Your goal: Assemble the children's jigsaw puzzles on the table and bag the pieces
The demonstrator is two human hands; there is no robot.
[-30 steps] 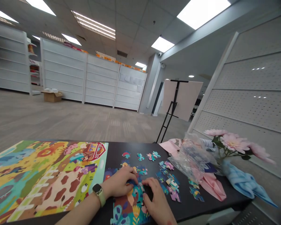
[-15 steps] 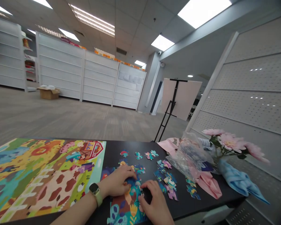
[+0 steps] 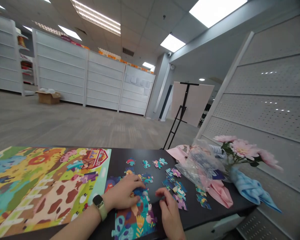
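A partly joined jigsaw puzzle (image 3: 132, 220) with teal leaves and a yellow flower lies on the black table before me. My left hand (image 3: 127, 191), with a watch (image 3: 98, 201) on its wrist, rests flat over the upper part of the puzzle, fingers stretched out and covering some of it. Just right of the puzzle's edge is my right hand (image 3: 170, 211). Its index finger is bent and the thumb stands apart from it, with nothing visible between them. Loose puzzle pieces (image 3: 180, 191) lie beyond and to the right of this hand.
A large finished-looking farm picture (image 3: 55, 196) covers the table's left side. More pieces (image 3: 160, 162) lie toward the far edge. On the right are a clear plastic bag (image 3: 202, 166), pink cloth (image 3: 220, 193), a blue cloth (image 3: 250, 188) and pink flowers (image 3: 245, 148). An easel (image 3: 181, 113) stands behind.
My right hand has drawn away from the puzzle's right edge, showing more of that edge. My left hand stays on the puzzle. The view has shifted slightly.
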